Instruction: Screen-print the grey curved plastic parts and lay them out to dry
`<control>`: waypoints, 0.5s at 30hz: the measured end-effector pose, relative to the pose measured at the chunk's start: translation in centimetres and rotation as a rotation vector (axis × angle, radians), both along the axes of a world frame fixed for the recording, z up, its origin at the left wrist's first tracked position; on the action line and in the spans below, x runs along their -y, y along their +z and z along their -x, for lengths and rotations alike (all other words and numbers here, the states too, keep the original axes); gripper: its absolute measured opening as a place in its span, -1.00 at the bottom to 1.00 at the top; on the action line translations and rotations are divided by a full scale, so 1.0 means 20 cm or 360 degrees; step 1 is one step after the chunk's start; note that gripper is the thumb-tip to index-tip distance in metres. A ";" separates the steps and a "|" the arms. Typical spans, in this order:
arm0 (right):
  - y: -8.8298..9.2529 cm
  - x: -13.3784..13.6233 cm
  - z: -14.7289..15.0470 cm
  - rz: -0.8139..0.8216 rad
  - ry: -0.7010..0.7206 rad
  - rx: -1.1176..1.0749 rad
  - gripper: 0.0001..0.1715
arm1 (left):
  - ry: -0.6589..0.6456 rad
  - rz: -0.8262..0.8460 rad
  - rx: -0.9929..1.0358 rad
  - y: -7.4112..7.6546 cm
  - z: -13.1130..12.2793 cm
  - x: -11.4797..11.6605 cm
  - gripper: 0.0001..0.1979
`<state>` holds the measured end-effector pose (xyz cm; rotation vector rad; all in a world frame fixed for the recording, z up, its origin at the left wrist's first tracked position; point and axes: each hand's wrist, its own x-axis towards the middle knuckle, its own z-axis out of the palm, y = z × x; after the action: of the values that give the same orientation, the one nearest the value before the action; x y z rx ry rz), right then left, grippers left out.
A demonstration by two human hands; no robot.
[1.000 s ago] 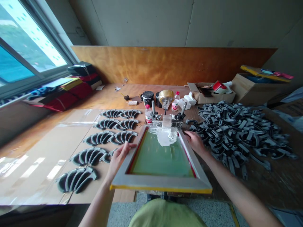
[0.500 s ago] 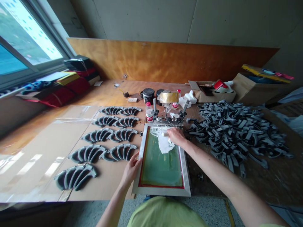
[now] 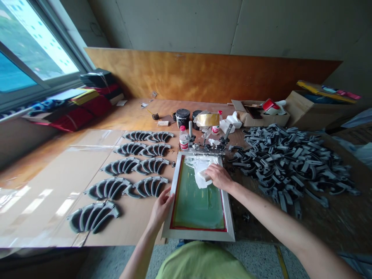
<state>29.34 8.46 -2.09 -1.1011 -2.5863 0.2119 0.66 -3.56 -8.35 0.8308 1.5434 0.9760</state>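
Note:
A screen printing frame (image 3: 198, 235) with a green mesh lies in front of me, its far end at a metal hinge clamp (image 3: 207, 150). White ink (image 3: 200, 164) is spread over the upper part of the mesh. My right hand (image 3: 220, 176) is closed on a small pale squeegee (image 3: 205, 176), which is at the lower part of the white ink. My left hand (image 3: 162, 205) grips the frame's left edge, thumb on top; its other fingers are partly hidden. Left of the frame, curved grey plastic parts (image 3: 93, 217) lie in fanned rows on cardboard.
A large heap of grey parts (image 3: 290, 162) lies to the right. Behind the clamp stand a red-capped bottle (image 3: 183, 138), a black tub (image 3: 183, 117) and a roll of tape (image 3: 207, 119). An open cardboard box (image 3: 261, 118) is at the back right. Red bundles (image 3: 69, 114) lie by the window.
My right hand has pulled the squeegee a short way toward me over the white ink. My left hand stays on the frame's edge.

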 end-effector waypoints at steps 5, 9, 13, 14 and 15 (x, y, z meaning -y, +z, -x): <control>-0.02 0.09 -0.04 0.0034 0.0131 0.0019 -0.67 | -0.0005 -0.0001 0.0010 0.03 0.00 0.00 -0.19; 0.11 -0.09 0.01 0.0197 -0.0174 -0.0101 -0.45 | -0.0020 0.0043 0.0034 0.12 0.00 0.00 -0.13; 0.23 -0.32 0.02 0.0190 -0.0487 -0.0059 -0.21 | -0.0108 0.0039 0.0069 0.33 0.02 -0.01 -0.15; 0.25 -0.35 -0.01 0.0137 -0.0554 -0.0075 -0.23 | -0.0118 0.0033 0.0067 0.39 0.03 -0.02 -0.22; 0.26 -0.37 -0.06 0.0066 -0.0630 -0.0105 -0.28 | -0.0117 0.0019 0.0064 0.45 0.04 -0.04 -0.30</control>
<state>30.46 15.95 3.04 -1.5613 -2.2566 0.2036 -0.11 -2.78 0.72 0.8486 1.4729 0.9239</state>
